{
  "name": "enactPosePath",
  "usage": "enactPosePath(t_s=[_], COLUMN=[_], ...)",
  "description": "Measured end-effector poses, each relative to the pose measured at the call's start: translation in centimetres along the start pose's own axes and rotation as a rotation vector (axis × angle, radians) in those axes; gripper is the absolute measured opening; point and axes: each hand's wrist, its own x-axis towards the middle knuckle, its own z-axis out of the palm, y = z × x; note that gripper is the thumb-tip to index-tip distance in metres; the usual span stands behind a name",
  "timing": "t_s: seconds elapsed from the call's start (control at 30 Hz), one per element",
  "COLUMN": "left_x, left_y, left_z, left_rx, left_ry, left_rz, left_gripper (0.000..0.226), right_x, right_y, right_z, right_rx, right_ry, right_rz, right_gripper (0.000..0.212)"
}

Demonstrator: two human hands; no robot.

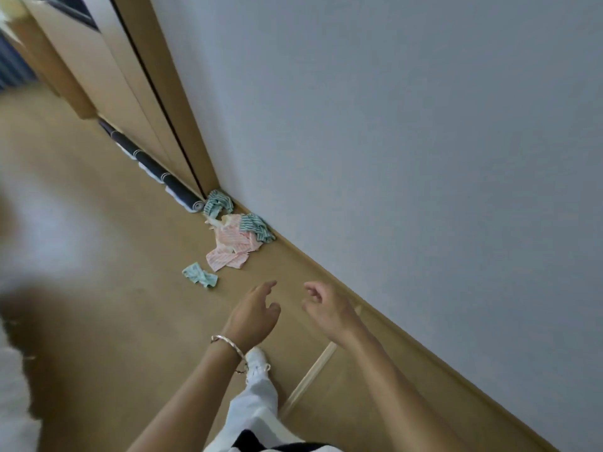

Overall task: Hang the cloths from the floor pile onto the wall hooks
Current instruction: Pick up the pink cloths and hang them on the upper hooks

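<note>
Evidently early stage: cloth pile (235, 236) lying on floor (98, 223) against wall (424, 125), beside door frame (182, 125); one teal cloth (199, 275) sitting apart. Left hand (254, 316), right hand (326, 308) hovering near pile — grips loose, holding nothing. Hooks not showing; all hanging remaining.

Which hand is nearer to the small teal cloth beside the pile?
Left. The left hand hovers just right of the small teal cloth; the right hand is farther right.

Plain grey-blue wall (391, 125) right of the fingers (266, 286). Tan floor (98, 190) under them, tan baseboard (408, 340) just right. Wooden door frame (169, 93) and door (81, 60) far ahead-left, dark rolled mat (153, 164) at the foot. Pale wood strip (310, 376) behind the fingers.
</note>
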Motion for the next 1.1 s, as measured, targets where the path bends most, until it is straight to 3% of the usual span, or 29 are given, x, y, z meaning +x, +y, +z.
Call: enactPosePath(t_s=[0.13, 0.5, 0.87, 1.1], left_x=[3.2, 18.3, 26.9, 36.0], left_y=[-2.7, -9.6, -15.9, -21.1], left_z=[-1.7, -13.5, -18.4, -23.4], left_rx=[-0.064, -0.202, -0.309, -0.373], left_ry=[0.014, 0.042, 0.031, 0.140], left_rz=[-0.053, -0.055, -0.180, -0.363], left_gripper=[0.051, 0.050, 0.047, 0.044], right_x=[3.8, 20.4, 32.7, 45.5], right_y=[-2.1, -15.2, -21.3, -26.3], right_z=[1.9, 4.9, 9.8, 14.8], right_rx=[-0.069, -0.166, -0.236, -0.310], right_ry=[-0.074, -0.040, -0.186, -0.405], right_rz=[0.011, -0.015, 0.026, -0.081], right_gripper=[0.044, 0.045, 0.041, 0.042])
